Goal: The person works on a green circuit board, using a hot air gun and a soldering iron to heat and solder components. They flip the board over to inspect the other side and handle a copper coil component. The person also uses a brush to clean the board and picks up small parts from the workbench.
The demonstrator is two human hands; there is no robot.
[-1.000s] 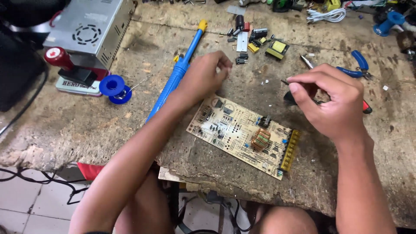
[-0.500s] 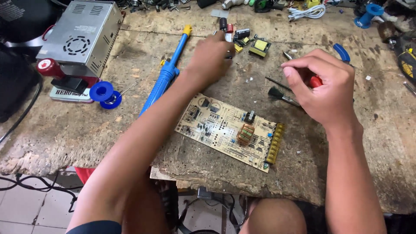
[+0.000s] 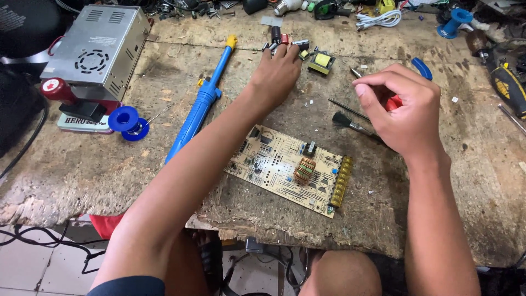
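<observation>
We are working at a worn wooden workbench [image 3: 82,181], its top scarred and stained. At its far left corner a grey metal power supply box [image 3: 96,52] is sitting, with a blue spool of solder wire [image 3: 125,121] just in front of it. A long blue desoldering pump [image 3: 201,104] is lying tilted to the left of our left forearm. Between our two arms the tan circuit board [image 3: 290,167] is lying flat near the bench's front edge, untouched, with a copper-wound coil and a row of yellow terminals on its right end.

Our left hand [image 3: 276,74] is reaching far across the bench, its fingertips spread and resting on a cluster of small electronic parts [image 3: 287,43]; we cannot tell whether it is pinching one. Our right hand [image 3: 402,109] is hovering above a small brush [image 3: 346,121], fingers curled around a red-handled tool [image 3: 392,102], thumb and forefinger pinched together. Just beside the cluster a small yellow transformer [image 3: 322,60] is lying.
</observation>
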